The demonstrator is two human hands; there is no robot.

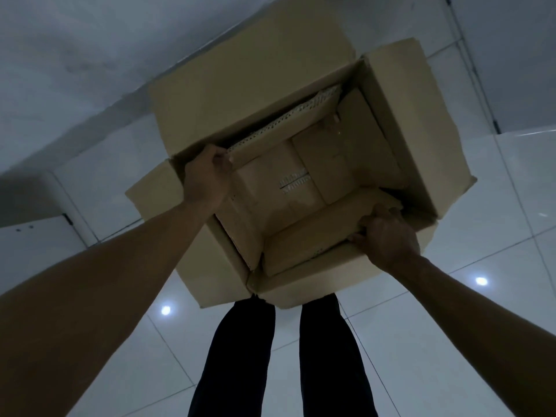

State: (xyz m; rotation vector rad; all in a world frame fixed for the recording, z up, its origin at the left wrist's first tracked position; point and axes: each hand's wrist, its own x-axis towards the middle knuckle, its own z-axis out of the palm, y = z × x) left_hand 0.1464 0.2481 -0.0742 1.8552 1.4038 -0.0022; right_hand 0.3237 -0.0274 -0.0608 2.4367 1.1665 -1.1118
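Inside box, left hand grips packet; right hand another.

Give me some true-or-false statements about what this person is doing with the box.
1. The cardboard box has its flaps open. True.
2. The left hand hangs idle outside the box. False: it grips the end of a flat packet with a white perforated edge, along the box's far side.
3. The right hand grips a brown packet lying along the near side of the box. True.
4. The box stands on a wooden table. False: a white tiled floor lies around it.
5. The box is empty. False: brown packets cover its bottom.
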